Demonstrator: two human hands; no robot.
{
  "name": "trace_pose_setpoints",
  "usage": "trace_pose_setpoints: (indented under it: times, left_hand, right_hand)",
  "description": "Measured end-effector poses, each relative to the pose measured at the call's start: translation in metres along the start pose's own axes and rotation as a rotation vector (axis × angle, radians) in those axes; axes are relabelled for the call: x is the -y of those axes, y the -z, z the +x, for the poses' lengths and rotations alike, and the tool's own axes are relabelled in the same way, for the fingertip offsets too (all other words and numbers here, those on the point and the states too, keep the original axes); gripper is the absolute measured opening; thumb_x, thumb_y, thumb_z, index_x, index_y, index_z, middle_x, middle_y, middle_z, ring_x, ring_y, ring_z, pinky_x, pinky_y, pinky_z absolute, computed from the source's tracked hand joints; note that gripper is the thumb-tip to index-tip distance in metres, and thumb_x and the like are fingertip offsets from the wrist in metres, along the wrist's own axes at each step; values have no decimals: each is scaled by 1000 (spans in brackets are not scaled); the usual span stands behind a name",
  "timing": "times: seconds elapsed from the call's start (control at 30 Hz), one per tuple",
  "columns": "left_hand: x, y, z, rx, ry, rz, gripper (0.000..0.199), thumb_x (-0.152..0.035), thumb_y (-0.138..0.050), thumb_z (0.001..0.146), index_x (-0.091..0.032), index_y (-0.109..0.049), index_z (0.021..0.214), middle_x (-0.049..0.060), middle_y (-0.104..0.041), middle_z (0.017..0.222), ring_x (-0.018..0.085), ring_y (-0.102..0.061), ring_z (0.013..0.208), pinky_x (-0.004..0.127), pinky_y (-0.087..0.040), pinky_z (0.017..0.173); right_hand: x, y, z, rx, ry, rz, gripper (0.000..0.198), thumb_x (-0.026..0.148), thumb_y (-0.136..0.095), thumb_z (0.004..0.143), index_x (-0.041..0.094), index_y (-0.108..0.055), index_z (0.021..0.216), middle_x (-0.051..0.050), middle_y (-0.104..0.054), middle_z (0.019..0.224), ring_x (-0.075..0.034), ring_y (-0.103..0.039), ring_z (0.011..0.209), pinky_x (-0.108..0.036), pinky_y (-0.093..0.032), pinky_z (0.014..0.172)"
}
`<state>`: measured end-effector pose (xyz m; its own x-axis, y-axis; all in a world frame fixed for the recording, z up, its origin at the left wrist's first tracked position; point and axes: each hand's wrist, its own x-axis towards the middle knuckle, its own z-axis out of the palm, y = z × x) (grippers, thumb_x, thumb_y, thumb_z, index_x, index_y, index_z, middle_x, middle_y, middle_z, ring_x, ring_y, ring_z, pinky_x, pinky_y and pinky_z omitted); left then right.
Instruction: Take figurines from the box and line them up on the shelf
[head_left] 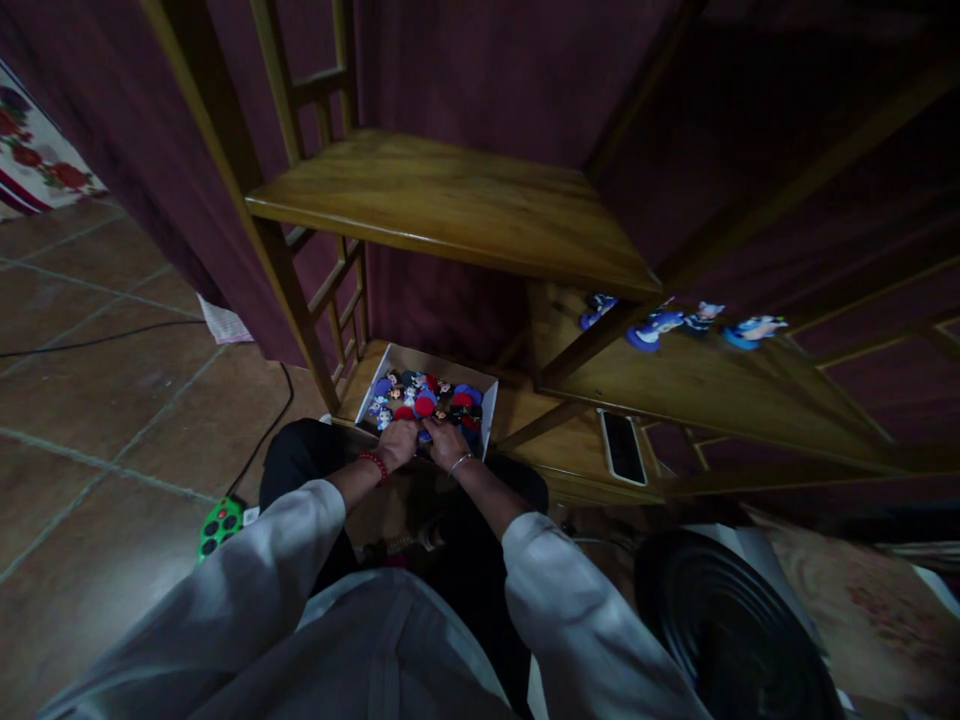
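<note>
A shallow white cardboard box (489, 412) sits on the lowest wooden shelf, filled with several small figurines (384, 417), some with round blue or red bases. My left hand (397, 442), with a red bead bracelet at the wrist, is over the box's near edge with its fingers closed. Close beside it is my right hand (448, 444), wearing a thin bracelet, its fingers curled in as well. Between the fingertips shows a bit of a small blue figurine (425, 436), mostly hidden by the hands. Just beyond them lies a round red-and-blue base (424, 403).
A wooden shelf (450, 205) overhangs the box. More figurines (656, 328) stand on the shelf to the right. A phone (623, 447) lies on the low board. A green power strip (220, 524) with a cord is on the tiled floor; a black ridged round object (739, 630) is at lower right.
</note>
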<state>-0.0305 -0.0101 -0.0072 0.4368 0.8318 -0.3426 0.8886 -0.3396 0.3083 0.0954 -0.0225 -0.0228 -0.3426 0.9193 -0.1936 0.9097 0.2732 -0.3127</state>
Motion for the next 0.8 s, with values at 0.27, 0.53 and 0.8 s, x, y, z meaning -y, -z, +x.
trace_pose_setpoints:
  times: [0.27, 0.53, 0.8]
  left_hand:
    - [2, -5, 3, -9, 10, -15, 28, -7, -39, 79, -8, -58, 99, 16, -63, 95, 22, -59, 93, 30, -45, 80]
    - [0, -3, -3, -15, 42, -112, 29, -6, -40, 79, -10, -58, 101, 16, -63, 95, 22, -59, 93, 29, -45, 79]
    - [4, -4, -1, -34, 5, -165, 27, -8, -40, 79, -10, -59, 98, 15, -63, 93, 20, -60, 89, 27, -45, 75]
  right_hand:
    - [0, 0, 0, -12, 14, 20, 32, 10, -50, 74, 13, -53, 106, -12, -58, 110, -19, -53, 102, -27, -39, 88]
    - [1, 6, -1, 8, -7, 26, 39, 8, -52, 71, 19, -52, 108, -9, -58, 111, -19, -54, 102, -27, -40, 84]
    - [0, 1, -4, -45, -80, 101, 35, 10, -54, 73, 21, -53, 106, -7, -60, 109, -17, -54, 101, -25, -39, 84]
